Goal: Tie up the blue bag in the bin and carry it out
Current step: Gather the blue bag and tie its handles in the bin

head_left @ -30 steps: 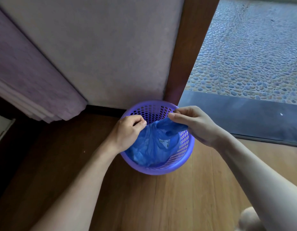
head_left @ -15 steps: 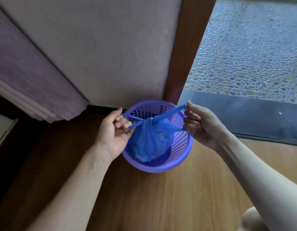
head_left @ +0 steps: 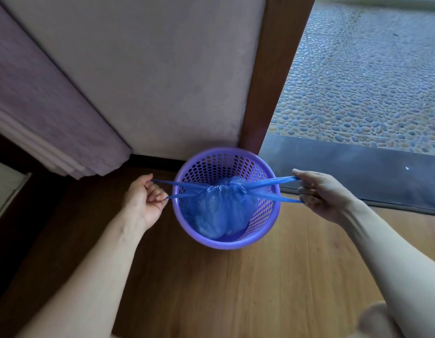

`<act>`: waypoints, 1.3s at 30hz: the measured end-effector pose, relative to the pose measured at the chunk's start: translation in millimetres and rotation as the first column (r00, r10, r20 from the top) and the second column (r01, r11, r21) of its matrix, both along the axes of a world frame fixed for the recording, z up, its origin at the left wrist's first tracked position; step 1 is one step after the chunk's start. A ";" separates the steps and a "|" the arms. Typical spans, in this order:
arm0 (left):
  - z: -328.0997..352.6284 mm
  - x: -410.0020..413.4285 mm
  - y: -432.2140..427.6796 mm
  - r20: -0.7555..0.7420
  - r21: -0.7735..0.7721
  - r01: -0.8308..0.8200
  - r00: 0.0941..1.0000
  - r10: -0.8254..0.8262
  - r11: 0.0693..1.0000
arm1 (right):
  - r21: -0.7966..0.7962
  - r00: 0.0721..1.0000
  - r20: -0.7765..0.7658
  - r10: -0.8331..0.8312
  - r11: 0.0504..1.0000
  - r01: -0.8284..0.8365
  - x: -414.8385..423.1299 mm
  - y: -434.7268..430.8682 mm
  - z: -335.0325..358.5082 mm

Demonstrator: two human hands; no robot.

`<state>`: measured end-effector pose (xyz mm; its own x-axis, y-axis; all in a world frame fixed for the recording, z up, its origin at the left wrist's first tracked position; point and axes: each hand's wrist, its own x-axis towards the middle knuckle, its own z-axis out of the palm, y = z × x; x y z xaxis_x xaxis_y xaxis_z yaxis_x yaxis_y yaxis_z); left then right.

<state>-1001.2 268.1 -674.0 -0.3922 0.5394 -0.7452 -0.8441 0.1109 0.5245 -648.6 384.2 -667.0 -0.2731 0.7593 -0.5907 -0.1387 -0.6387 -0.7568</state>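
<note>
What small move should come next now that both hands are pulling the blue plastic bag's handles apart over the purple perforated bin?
Probably cross the handles again for a second knot. The left hand and right hand hold them taut, the blue plastic bag is cinched once, still inside the purple perforated bin.

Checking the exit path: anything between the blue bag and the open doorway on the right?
Nothing visible on the floor. The blue bag sits inside the purple bin, so the bin wall encloses it; it must lift out first. The doorway threshold beside it looks clear.
</note>
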 end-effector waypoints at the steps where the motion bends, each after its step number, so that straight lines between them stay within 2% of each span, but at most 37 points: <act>1: 1.5 1.7 0.9 -0.024 0.015 0.004 1.000 -0.004 1.000 | -0.006 1.000 -0.014 -0.025 1.000 0.025 0.0 0.8 1.4; 4: 12.6 5.9 2.9 -0.098 0.092 0.047 0.994 -0.038 0.995 | -0.031 0.982 -0.101 -0.159 0.987 0.157 -4.5 2.6 9.1; 7: 25.5 17.1 2.7 -0.272 0.114 0.162 0.954 -0.126 0.980 | 0.017 0.953 -0.206 -0.221 0.973 0.229 -19.0 -0.8 20.5; 9: 31.7 29.9 1.3 -0.430 0.108 0.281 0.878 -0.209 0.954 | 0.084 0.960 -0.231 -0.160 0.979 0.183 -33.3 -6.3 29.3; 13: 38.8 56.5 3.2 -0.689 0.059 0.447 0.665 -0.287 0.893 | 0.275 0.981 -0.195 -0.024 0.958 0.078 -65.6 -22.5 41.7; 15: 41.7 69.4 6.7 -0.757 0.048 0.468 0.594 -0.274 0.882 | 0.427 0.997 -0.081 0.001 0.903 0.034 -85.1 -34.7 45.9; 17: 45.5 82.0 9.7 -0.765 0.054 0.455 0.591 -0.256 0.889 | 0.556 0.997 0.069 -0.037 0.831 -0.007 -104.5 -47.2 48.3; 20: 52.7 96.0 12.0 -0.751 0.064 0.420 0.618 -0.233 0.905 | 0.621 0.971 0.208 -0.117 0.783 -0.039 -125.0 -60.8 54.5; 24: 65.8 99.7 13.8 -0.771 0.075 0.401 0.604 -0.201 0.913 | 0.648 0.941 0.288 -0.177 0.760 -0.055 -131.8 -63.9 62.2; 30: 86.3 108.5 25.2 -0.763 0.026 0.403 0.600 -0.243 0.915 | 0.645 0.899 0.368 -0.238 0.761 -0.062 -131.4 -60.2 78.1; 33: 129.8 114.0 24.2 -0.755 -0.013 0.372 0.604 -0.253 0.928 | 0.613 0.879 0.419 -0.225 0.785 -0.091 -134.6 -61.3 119.6; 39: 265.1 109.6 5.6 -0.793 -0.120 0.404 0.511 -0.332 0.907 | 0.539 0.869 0.466 -0.169 0.832 -0.127 -128.8 -73.6 261.2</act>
<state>-891.6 273.8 -408.9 -0.5483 0.8122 -0.1991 0.0116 0.2454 0.9694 -777.4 310.6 -405.9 -0.0505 0.9899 -0.1321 0.3231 -0.1090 -0.9401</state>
